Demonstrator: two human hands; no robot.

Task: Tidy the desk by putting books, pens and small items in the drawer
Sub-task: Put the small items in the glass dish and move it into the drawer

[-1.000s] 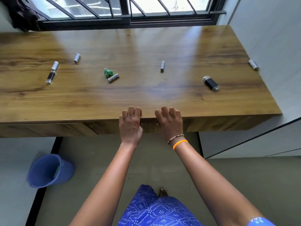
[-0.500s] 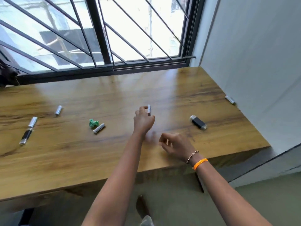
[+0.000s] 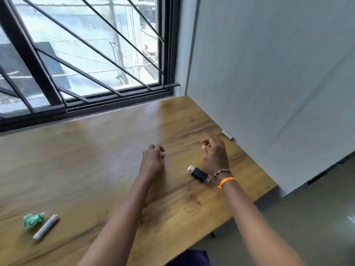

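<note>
Head view, looking down over a wooden surface (image 3: pixel 80 166) running beneath a barred window (image 3: pixel 82 54), with a pale wall (image 3: pixel 269 73) closing its right side.

Landmark: the black cylinder with silver ends (image 3: pixel 199 173), lying on the surface near the right front.

Right hand (image 3: pixel 215 156) is hovering just behind the black cylinder, palm down, its wrist passing beside the cylinder's near end. The fingers (image 3: pixel 206 144) are curling loosely and gripping nothing visible. A beaded bracelet (image 3: pixel 221 172) and an orange band (image 3: pixel 226 181) are sitting on that wrist.

Left hand (image 3: pixel 152 160) is hanging over the surface to the left of the black cylinder, well apart from it. Its fingers (image 3: pixel 160 150) are curling inward toward the palm; a small pale bit is showing at the fingertips, but I cannot tell whether they are grasping an object or are simply clenched, as the frame is blurred there.

A small white battery (image 3: pixel 227 134) is lying beyond the black cylinder, farther back and to the right, right against the foot of the wall.

Far to the left of the black cylinder and nearer the front edge, a grey battery (image 3: pixel 45 229) is lying diagonally, with a crumpled green scrap (image 3: pixel 33 220) just beside it on its left.

No drawer is showing in this view.
</note>
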